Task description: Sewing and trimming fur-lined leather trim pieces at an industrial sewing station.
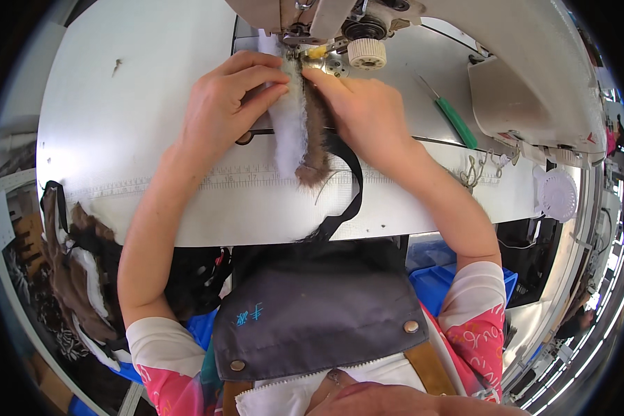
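A white fur strip (289, 135) and a brown fur strip (315, 142) lie side by side, running under the sewing machine (298, 35). My left hand (229, 100) is at the white strip, thumb and fingertips closed on its left edge. On the other side, my right hand (367, 111) presses thumb and index finger at the brown strip, close to the presser foot; its other fingers are curled and partly hidden. A black ribbon (356, 184) emerges beside the brown strip below my right hand and curves down over the table's front edge.
A green-handled awl (456, 123) lies right of my right hand. Metal scissors (473, 170) and a white perforated disc (557, 194) are farther right. Ruler markings cross the white table (118, 125). Brown and white fur pieces (83, 270) hang at lower left; a blue bin (433, 281) stands below.
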A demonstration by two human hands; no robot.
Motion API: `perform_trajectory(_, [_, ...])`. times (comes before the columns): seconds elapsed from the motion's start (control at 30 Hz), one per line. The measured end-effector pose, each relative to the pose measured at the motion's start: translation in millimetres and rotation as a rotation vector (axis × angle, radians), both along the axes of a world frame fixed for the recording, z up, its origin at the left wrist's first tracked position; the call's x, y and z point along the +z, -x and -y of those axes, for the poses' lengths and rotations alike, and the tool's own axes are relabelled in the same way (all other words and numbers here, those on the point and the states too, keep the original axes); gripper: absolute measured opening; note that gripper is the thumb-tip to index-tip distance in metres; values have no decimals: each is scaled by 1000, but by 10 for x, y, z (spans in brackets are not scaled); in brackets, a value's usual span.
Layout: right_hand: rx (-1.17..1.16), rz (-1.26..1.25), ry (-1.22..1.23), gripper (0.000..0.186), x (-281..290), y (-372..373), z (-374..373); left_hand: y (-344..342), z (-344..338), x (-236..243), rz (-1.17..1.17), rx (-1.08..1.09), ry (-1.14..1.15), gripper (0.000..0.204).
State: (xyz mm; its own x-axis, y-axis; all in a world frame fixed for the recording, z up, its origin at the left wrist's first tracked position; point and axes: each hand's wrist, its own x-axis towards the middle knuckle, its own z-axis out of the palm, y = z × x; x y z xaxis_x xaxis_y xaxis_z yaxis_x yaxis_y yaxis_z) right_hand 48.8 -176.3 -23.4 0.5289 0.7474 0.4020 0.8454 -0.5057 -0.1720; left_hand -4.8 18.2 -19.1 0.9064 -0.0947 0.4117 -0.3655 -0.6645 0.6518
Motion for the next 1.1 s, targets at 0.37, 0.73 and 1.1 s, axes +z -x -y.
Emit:
perform_trajectory(0.37, [-127,109,-32,5,-7,-66,59,-22,2,-35,7,21,6,12])
perform_trajectory(0.73, [-61,-384,-154,18,218,363,471,529,270,295,-49,146,67,30])
perform_trajectory(1.1, [-158,-968,-444,14,165,545,568,729,660,155,-336,501,332,17])
